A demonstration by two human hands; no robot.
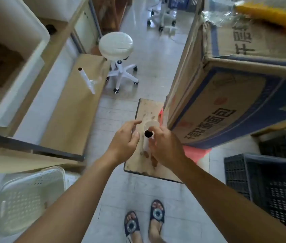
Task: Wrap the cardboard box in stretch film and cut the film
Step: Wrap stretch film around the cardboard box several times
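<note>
Stretch film roll (147, 135): upright over the stained board (144, 160), beside the cardboard box (226, 106). Right hand (165, 148) fingers closed round the roll; left hand (124, 139) open, just beside. Likely light, slick, clingy; hold by the stiff core ends.

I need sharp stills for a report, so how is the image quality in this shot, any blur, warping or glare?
Head view: soft throughout, with motion smear on the white bin at left and the cardboard box at right; wide-angle bending tilts the box and desk edges outward; daylight glare washes the floor near the white stool; the hands and film roll at centre are clearest.
</note>
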